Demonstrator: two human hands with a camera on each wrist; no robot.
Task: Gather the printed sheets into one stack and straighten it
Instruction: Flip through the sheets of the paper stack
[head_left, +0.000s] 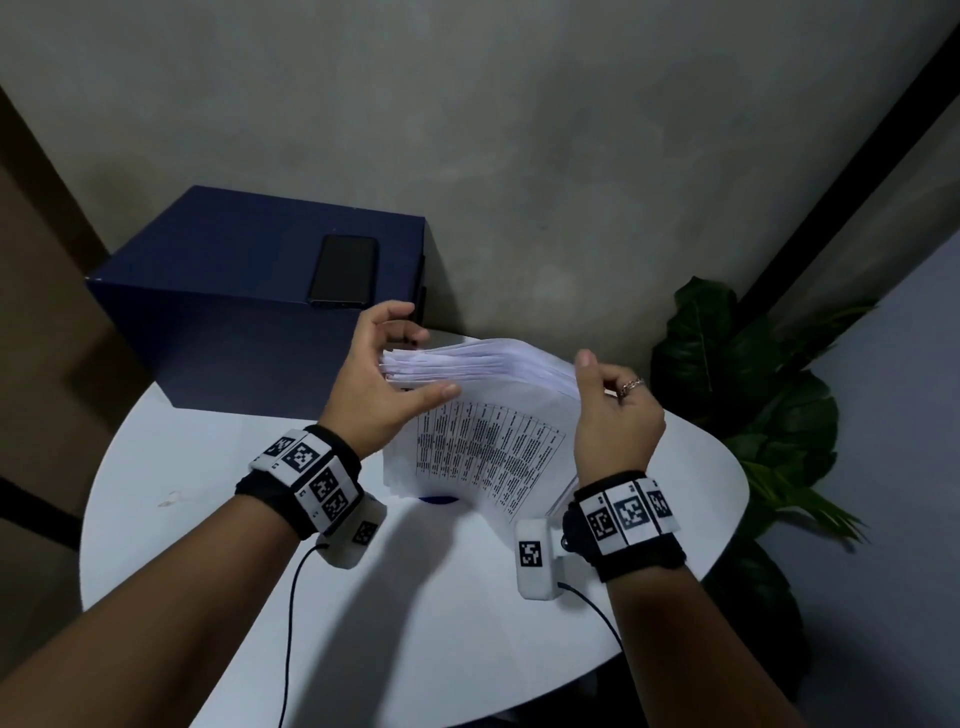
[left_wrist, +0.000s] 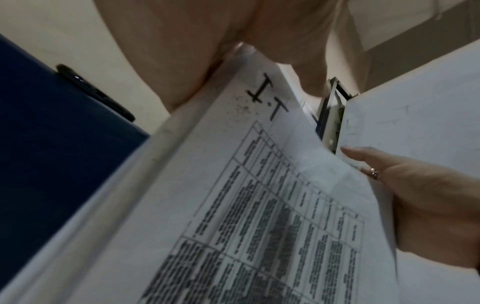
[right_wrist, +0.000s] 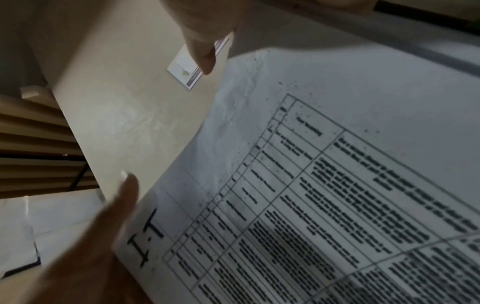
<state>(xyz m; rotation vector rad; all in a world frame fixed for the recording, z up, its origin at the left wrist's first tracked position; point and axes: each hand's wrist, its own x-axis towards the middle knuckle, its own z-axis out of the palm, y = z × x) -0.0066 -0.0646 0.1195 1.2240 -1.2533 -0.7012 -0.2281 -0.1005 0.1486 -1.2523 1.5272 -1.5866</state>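
Note:
A thick stack of printed sheets stands tilted on its lower edge on the round white table, with a printed table facing me. My left hand grips the stack's left edge, thumb across the front sheet and fingers curled over the back. My right hand, with a ring on one finger, grips the right edge, thumb raised and fingers behind. The top edges of the sheets fan unevenly. The left wrist view has the front sheet close up and the right hand beside it. The right wrist view shows the same sheet.
A dark blue box stands at the table's back left with a black phone lying on top. A small blue object peeks out under the stack. A leafy plant stands off the table's right side. A grey wall is behind.

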